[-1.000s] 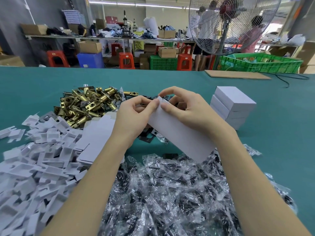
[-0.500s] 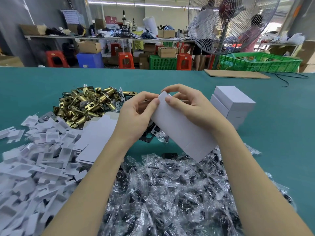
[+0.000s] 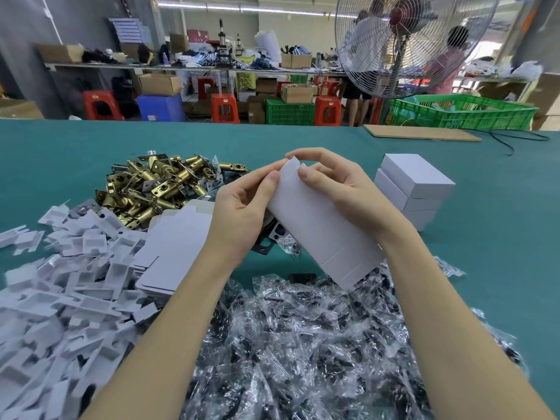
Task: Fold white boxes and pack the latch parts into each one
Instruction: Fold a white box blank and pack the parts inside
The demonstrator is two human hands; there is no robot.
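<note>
I hold a flat, unfolded white box [image 3: 321, 234] slanted above the green table [image 3: 491, 268]. My left hand [image 3: 242, 213] pinches its top left edge with thumb and fingers. My right hand [image 3: 336, 189] grips the top right, thumb on the front face and fingers curled behind the end flap. A heap of brass latch parts [image 3: 157, 186] lies at the left rear. A stack of flat white box blanks [image 3: 172, 247] sits under my left wrist. Three folded white boxes [image 3: 415, 189] are stacked at the right.
Many white plastic inserts [image 3: 60, 286] cover the near left. A pile of clear bags with black parts [image 3: 303, 344] fills the near middle. Black plates [image 3: 272, 237] lie under the box. A standing fan [image 3: 406, 43], green crates [image 3: 460, 113] and a cardboard sheet [image 3: 421, 133] are beyond.
Both hands have lifted the box's top end slightly. The end flap now sticks up between my thumbs, and my right fingers have curled further over it.
</note>
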